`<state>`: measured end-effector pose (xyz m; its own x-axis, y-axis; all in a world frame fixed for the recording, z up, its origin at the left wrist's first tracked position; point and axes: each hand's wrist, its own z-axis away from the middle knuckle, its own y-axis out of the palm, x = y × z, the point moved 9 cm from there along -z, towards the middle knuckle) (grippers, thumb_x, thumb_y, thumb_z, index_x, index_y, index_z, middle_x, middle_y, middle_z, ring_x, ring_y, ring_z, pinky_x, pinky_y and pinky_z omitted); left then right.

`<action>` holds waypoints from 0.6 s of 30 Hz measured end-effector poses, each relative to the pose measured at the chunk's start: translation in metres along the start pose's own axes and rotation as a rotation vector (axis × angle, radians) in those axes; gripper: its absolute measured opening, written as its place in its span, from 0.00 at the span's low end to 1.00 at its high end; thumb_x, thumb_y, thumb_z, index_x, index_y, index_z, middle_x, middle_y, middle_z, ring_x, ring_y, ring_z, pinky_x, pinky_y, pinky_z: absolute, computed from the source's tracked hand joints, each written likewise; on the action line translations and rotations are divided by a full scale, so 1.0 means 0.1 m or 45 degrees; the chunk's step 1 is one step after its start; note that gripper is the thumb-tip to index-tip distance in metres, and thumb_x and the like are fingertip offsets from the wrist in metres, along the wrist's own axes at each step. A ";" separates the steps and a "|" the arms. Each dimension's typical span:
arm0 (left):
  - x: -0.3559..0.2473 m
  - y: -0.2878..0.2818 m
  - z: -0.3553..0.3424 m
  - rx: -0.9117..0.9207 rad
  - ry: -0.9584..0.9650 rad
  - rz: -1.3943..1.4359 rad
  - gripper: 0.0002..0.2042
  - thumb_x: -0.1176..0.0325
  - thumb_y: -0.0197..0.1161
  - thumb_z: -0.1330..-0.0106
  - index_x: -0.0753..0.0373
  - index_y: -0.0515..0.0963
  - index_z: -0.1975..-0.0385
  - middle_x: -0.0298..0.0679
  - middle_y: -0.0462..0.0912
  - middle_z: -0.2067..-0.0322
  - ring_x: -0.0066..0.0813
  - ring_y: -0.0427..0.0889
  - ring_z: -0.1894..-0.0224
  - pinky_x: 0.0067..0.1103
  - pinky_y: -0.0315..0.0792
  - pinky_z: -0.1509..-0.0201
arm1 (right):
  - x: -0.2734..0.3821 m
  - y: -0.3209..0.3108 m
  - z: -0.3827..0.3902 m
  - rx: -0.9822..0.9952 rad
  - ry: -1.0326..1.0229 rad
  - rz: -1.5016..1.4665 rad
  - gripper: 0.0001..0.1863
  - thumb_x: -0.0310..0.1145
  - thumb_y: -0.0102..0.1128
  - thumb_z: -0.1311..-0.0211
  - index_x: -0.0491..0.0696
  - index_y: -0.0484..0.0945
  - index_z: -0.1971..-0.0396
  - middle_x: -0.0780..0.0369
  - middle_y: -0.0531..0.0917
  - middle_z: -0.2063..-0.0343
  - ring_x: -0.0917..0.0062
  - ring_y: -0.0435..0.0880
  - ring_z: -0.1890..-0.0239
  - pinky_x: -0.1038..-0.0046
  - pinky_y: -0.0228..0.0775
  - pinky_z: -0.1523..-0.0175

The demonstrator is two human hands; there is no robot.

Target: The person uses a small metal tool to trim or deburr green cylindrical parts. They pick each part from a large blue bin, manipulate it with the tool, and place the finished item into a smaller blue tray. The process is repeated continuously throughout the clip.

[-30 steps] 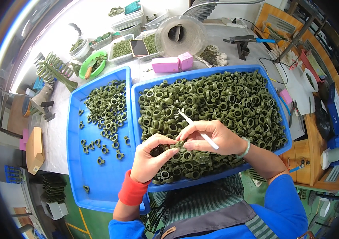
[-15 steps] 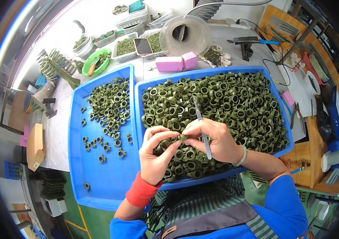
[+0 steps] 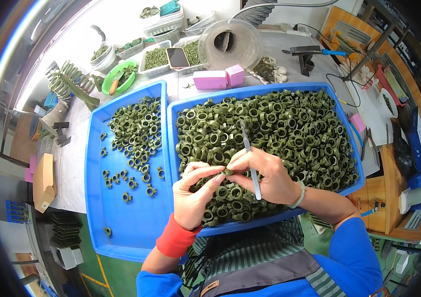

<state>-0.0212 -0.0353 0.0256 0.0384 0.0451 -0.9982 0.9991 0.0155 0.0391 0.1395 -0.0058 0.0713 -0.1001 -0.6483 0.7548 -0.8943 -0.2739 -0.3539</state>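
Over the right blue tray [image 3: 172, 143], full of green rings, both hands meet at one small green ring [image 3: 228, 172]. My left hand [image 3: 193, 193], with a red wristband, pinches the ring's left side between thumb and fingertips. My right hand [image 3: 266, 175] pinches the same ring from the right. A slim silver scalpel-like knife [image 3: 247, 143] also sits in the right hand, running between the fingers; its blade end points away from me and its handle end sticks out below. The fingertips cover most of the held ring.
A second blue tray [image 3: 136, 225] on the left holds a smaller heap of rings. Behind stand pink blocks [image 3: 209, 79], a phone [image 3: 177, 58], a clear round funnel [image 3: 248, 39] and a green bowl [image 3: 130, 81]. Pliers [image 3: 370, 141] lie to the right.
The knife has tilted very slightly in my right hand, and the fingers have shifted a little around the ring. Both hands stay in nearly the same place.
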 end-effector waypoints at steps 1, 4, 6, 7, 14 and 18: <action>0.00 -0.01 -0.01 -0.002 -0.015 0.015 0.09 0.80 0.68 0.36 0.67 0.85 0.57 0.33 0.76 0.60 0.13 0.71 0.70 0.12 0.63 0.69 | -0.03 0.01 0.00 0.019 0.038 -0.030 0.14 0.20 0.73 0.47 0.43 0.80 0.61 0.59 0.84 0.63 0.72 0.87 0.64 0.74 0.82 0.61; 0.02 -0.04 -0.02 0.001 -0.044 0.046 0.11 0.79 0.70 0.39 0.65 0.87 0.56 0.34 0.79 0.62 0.21 0.76 0.58 0.17 0.71 0.54 | -0.09 0.02 0.02 0.062 0.127 -0.101 0.15 0.19 0.74 0.47 0.43 0.80 0.60 0.58 0.85 0.62 0.74 0.86 0.63 0.74 0.81 0.59; 0.02 -0.03 -0.02 0.012 -0.043 0.041 0.11 0.79 0.70 0.38 0.64 0.87 0.56 0.34 0.79 0.62 0.20 0.76 0.59 0.16 0.71 0.56 | -0.11 0.02 0.03 0.070 0.150 -0.130 0.15 0.19 0.74 0.47 0.42 0.80 0.60 0.58 0.85 0.61 0.75 0.86 0.63 0.75 0.81 0.59; 0.04 -0.04 -0.01 0.014 -0.064 0.065 0.11 0.79 0.70 0.38 0.64 0.87 0.56 0.33 0.79 0.62 0.19 0.76 0.60 0.15 0.71 0.57 | -0.10 0.02 0.02 0.063 0.137 -0.124 0.14 0.19 0.74 0.46 0.42 0.80 0.60 0.59 0.84 0.63 0.75 0.86 0.64 0.75 0.81 0.59; 0.08 -0.04 -0.01 0.030 -0.272 0.166 0.10 0.78 0.69 0.36 0.64 0.87 0.55 0.32 0.78 0.62 0.15 0.75 0.63 0.13 0.69 0.61 | -0.14 0.03 0.02 0.098 0.207 -0.225 0.12 0.23 0.72 0.42 0.42 0.80 0.60 0.62 0.83 0.66 0.80 0.87 0.66 0.78 0.80 0.61; -0.01 -0.05 -0.04 0.099 -0.043 -0.024 0.09 0.76 0.67 0.33 0.64 0.87 0.55 0.30 0.76 0.63 0.10 0.71 0.71 0.10 0.64 0.72 | -0.20 0.08 0.05 0.162 0.322 -0.317 0.11 0.24 0.71 0.39 0.42 0.80 0.59 0.63 0.84 0.66 0.82 0.87 0.64 0.79 0.80 0.60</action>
<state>-0.0261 -0.0316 0.0264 0.0191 0.0119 -0.9997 0.9979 -0.0619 0.0184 0.1366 0.0012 0.0509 -0.0054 -0.3589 0.9334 -0.8449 -0.4976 -0.1962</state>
